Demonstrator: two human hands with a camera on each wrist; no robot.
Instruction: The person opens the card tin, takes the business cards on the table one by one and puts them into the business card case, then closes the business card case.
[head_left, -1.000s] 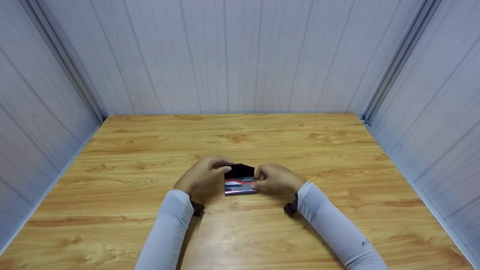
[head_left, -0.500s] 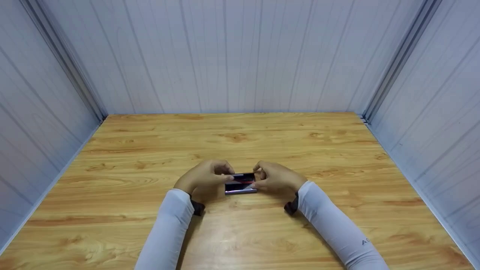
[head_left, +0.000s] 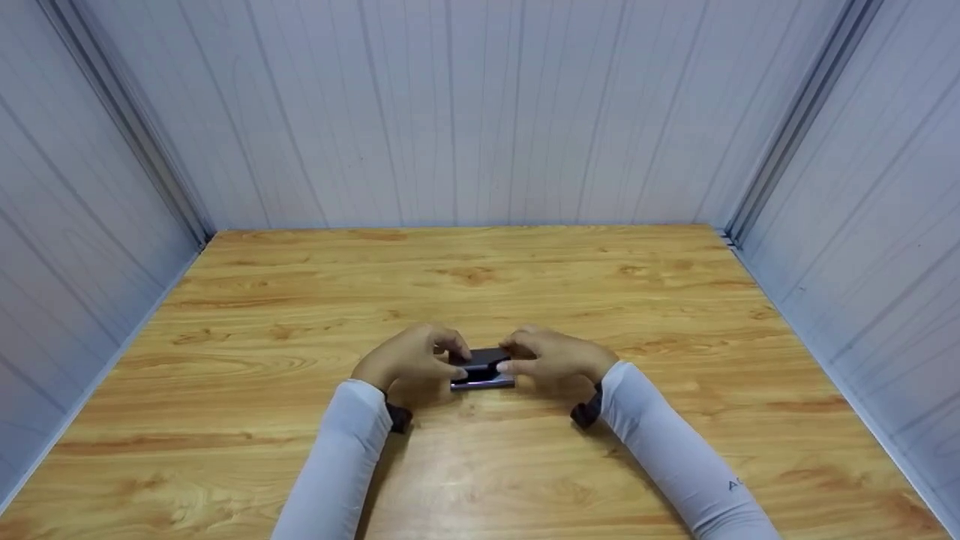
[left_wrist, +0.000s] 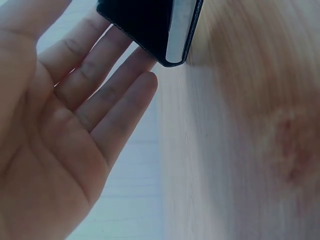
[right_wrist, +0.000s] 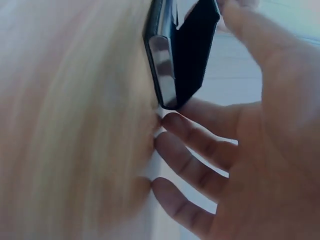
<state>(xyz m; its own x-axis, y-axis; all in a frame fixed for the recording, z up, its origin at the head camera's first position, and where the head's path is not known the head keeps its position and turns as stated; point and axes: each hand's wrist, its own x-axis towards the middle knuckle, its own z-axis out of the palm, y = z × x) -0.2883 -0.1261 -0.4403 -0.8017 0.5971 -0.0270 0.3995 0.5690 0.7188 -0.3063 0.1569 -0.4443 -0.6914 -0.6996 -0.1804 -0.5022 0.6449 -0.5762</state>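
A small dark card case (head_left: 487, 358) rests on the wooden table, its lid flap folded part way over toward the near, shiny edge. At its left end my left hand (head_left: 414, 356) pinches the flap between thumb and fingers. My right hand (head_left: 556, 355) does the same at the right end, thumb on the near side. From the left wrist, the black flap (left_wrist: 142, 30) stands off the silvery metal body (left_wrist: 181, 32). The right wrist view shows the flap (right_wrist: 192, 57) angled away from the metal end (right_wrist: 164, 72), fingertips (right_wrist: 172, 145) near the table. The cards inside are hidden.
The wood-grain table (head_left: 472, 277) spreads around the case. White panel walls (head_left: 480, 112) enclose it at the back and both sides. Both forearms wear pale sleeves (head_left: 330, 457), with dark straps (head_left: 399, 418) at the wrists.
The case's flap has swung from standing up at the back to folded over toward me, covering the red-and-white card. Both hands' fingers have followed the flap; the case stays in place.
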